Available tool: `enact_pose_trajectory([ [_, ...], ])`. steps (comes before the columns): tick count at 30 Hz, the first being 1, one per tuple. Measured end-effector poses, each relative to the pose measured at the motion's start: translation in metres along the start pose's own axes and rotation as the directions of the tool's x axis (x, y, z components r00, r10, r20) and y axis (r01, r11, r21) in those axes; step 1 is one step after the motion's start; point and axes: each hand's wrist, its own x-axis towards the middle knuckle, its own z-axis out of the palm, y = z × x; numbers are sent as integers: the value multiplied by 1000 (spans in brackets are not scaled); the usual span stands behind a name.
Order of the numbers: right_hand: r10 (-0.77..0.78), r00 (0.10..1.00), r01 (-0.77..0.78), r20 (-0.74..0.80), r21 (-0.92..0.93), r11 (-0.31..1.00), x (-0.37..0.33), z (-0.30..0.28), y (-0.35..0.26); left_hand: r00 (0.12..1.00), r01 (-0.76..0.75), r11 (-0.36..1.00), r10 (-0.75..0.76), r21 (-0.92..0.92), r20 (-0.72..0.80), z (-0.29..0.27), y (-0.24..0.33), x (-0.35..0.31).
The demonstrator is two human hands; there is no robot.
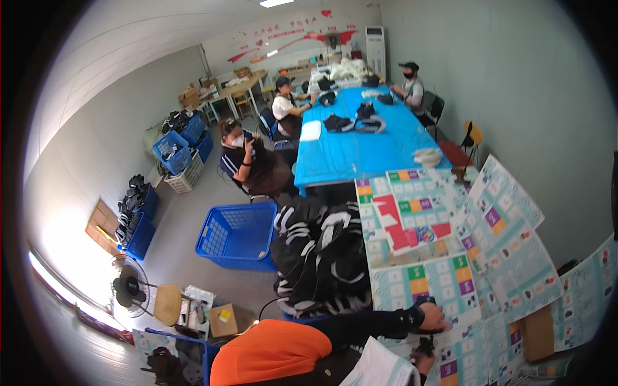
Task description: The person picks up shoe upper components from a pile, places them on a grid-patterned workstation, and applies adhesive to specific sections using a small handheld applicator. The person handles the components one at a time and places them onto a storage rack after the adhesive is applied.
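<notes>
My left hand (434, 317), at the end of a black sleeve, reaches over the printed sheets (425, 283) on the table at lower right. Its fingers are curled, and small black pieces (423, 300) show beside it; what it grips is unclear. Lower down, my right hand (422, 365) is closed at a small black item (423, 347), too small to name. A white sheet or cloth (380, 367) partly covers that forearm. My orange-clad shoulder (270, 350) fills the lower middle.
A heap of black and white-striped items (328, 257) lies beside the table. Left of it stands a blue basket (235, 238). Several people sit along a blue-covered table (367, 151) holding dark items. A fan (131, 287) and a stool (167, 305) stand at left.
</notes>
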Motion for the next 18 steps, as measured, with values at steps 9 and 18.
enact_pose_trajectory([
  [9, 444, 891, -423, -97, 179, 888, -1, -15, -116, 998, -18, 999, 20, 29, -64, 4, -4, -5],
  [18, 269, 963, -257, -33, 203, 945, -23, -31, -108, 998, -5, 999, 2, 50, 57, 1, 6, 7],
])
